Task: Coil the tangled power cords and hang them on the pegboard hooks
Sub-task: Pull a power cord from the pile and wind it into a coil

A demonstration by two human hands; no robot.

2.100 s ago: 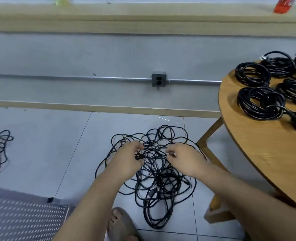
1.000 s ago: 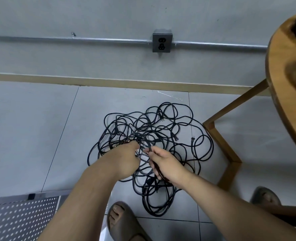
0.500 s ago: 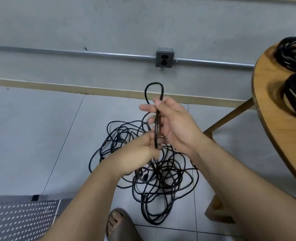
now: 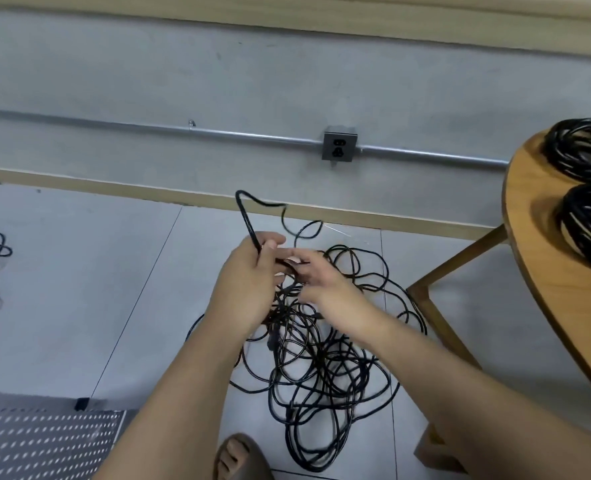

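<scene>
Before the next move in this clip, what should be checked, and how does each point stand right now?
1. Left hand grips a raised strand of the tangled cord: ok.
2. Right hand hold on that strand: cannot tell, blurred.
3. Strand free of the tangle: not ok, most of it lies knotted on the floor.
4. Plug end located: cannot tell.
5. Hooks on the pegboard: cannot tell.

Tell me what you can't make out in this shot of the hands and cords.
Head view:
- Coiled cords on the table: cut off by the right edge, count unknown.
- Right hand: fingertips blurred where they meet the left hand, which grips the lifted cord; own grip unclear.
- Pegboard: cut by the bottom edge; hooks not discernible.
</scene>
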